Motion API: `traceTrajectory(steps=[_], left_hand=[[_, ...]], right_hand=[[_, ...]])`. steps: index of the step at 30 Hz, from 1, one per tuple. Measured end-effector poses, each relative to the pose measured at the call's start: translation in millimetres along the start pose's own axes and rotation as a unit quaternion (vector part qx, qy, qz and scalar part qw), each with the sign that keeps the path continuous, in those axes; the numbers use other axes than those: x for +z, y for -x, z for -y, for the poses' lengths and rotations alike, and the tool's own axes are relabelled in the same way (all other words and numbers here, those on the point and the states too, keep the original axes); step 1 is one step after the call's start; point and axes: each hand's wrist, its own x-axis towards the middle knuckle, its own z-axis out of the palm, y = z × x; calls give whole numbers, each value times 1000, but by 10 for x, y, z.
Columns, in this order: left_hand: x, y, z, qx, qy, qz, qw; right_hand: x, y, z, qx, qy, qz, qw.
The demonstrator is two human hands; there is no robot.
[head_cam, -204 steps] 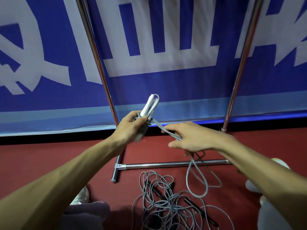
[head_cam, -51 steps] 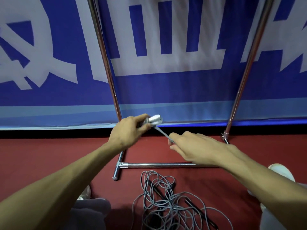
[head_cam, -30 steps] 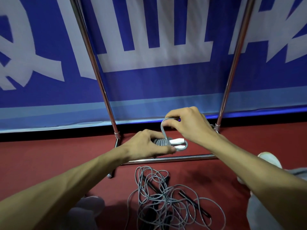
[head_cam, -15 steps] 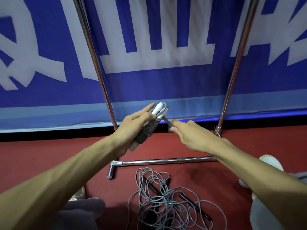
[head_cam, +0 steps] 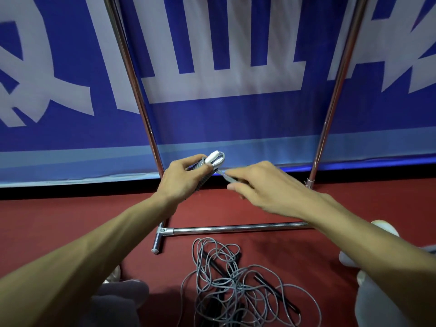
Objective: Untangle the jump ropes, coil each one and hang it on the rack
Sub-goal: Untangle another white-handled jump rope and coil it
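Currently: the left hand is closing its grip round the coiled rope, fingers curled on the grey turns wound over the white handles, whose ends are poking out past the thumb. The right hand is pinching the short cord tail between thumb and fingers and drawing it taut off the bundle.

Change: several seconds back a long loop was trailing from the right hand down to the floor. That slack is now sitting in the winding, and only the stub is staying outside.

Reading: this rope is nearing done. The tail is wanting a tuck, then the bundle is going up for hanging. The tangle is lying on the red floor near the person's feet, so more rope is waiting.

Room: both hands are working between the two uprights of the rack, close to the left one, with the blue banner hanging behind. Its base bar is running across below the forearms, between hands and tangle. The top rail is sitting out of frame, so I cannot tell how far up the lift is going.
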Motion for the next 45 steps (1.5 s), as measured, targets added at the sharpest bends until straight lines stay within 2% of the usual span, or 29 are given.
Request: traceTrajectory(steps=[1, 3, 5, 7, 8, 9, 10, 13, 15, 17, 19, 21, 22, 24, 25, 28, 32, 36, 41, 43, 45], left_hand=[[-5, -6, 12, 10, -21, 14, 1000], [1, -1, 26, 20, -41, 44, 998], [30, 12, 17, 21, -39, 73, 996], [64, 33, -13, 30, -49, 105, 993], [80, 46, -29, 39, -58, 120, 990], [93, 51, -39, 49, -75, 132, 987], [99, 59, -50, 58, -98, 141, 983], [111, 77, -62, 73, -147, 168, 972], [118, 110, -64, 71, -161, 176, 968], [140, 152, -66, 61, -147, 183, 970], [192, 195, -64, 38, -97, 190, 976], [245, 210, -71, 8, -40, 178, 983], [266, 212, -84, -8, -8, 168, 986], [278, 203, -118, -36, 51, 143, 988], [271, 193, -130, -46, 71, 133, 988], [232, 169, -141, -61, 99, 115, 987], [202, 169, -168, -84, 129, 98, 983], [152, 153, -213, -129, 199, 110, 965], [147, 170, -263, -166, 265, 141, 939], [146, 176, -275, -171, 276, 146, 934], [143, 174, -289, -166, 271, 146, 937]], right_hand=[[-13, -7, 10, 7, -87, -19, 996], [-41, -28, 30, 27, -288, -38, 956], [-87, -47, 28, 50, -463, -45, 884], [-138, -54, 19, 60, -614, -43, 786], [-158, -57, 9, 63, -658, -49, 748], [-165, -65, 0, 65, -674, -59, 733], [-161, -80, -8, 69, -660, -78, 744], [-84, -131, -17, 81, -504, -159, 845], [-48, -132, -33, 84, -390, -199, 895], [-69, -120, -57, 74, -278, -220, 932], [-108, -114, -75, 74, -209, -216, 951], [-139, -121, -51, 77, -234, -215, 945], [-146, -127, -49, 76, -293, -219, 928], [-168, -117, -17, 68, -441, -203, 872], [-177, -105, -6, 61, -480, -187, 855], [-179, -88, -32, 51, -479, -165, 861], [-157, -92, -79, 75, -507, -158, 844], [-144, -100, -134, 110, -438, -189, 872], [-96, -128, -258, 150, -290, -250, 912], [-112, -123, -293, 138, -233, -271, 924], [-113, -122, -308, 104, -128, -267, 950]])
